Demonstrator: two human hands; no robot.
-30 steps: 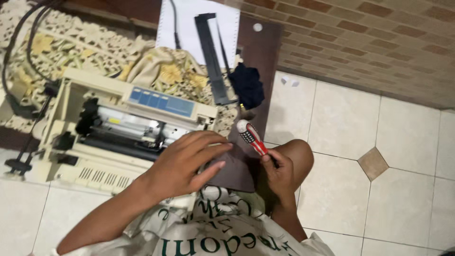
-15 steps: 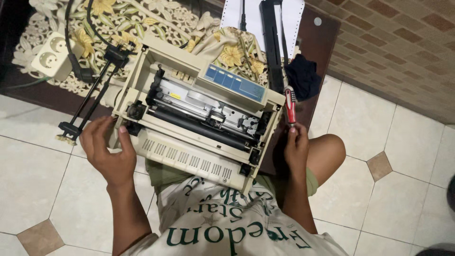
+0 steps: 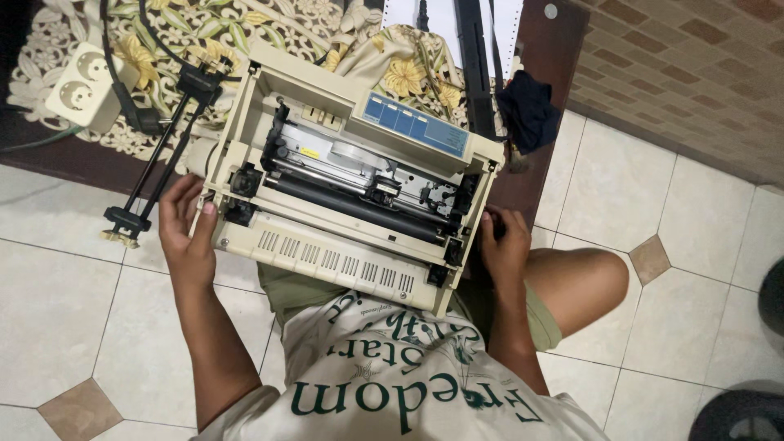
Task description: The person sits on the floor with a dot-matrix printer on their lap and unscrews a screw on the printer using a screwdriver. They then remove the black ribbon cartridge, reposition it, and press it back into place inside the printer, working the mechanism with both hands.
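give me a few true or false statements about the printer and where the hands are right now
1. The left hand grips the left side of the beige printer. True.
2. The printer's top cover is closed over the roller. False: the cover is off, and the black roller and carriage are exposed.
3. The right hand is at the printer's right side. True.
4. A white power strip lies on the patterned cloth to the upper left. True.
5. The printer's control panel is red. False: the panel is blue.
6. The floor is bare wood. False: it is pale tile with small brown diamond insets.
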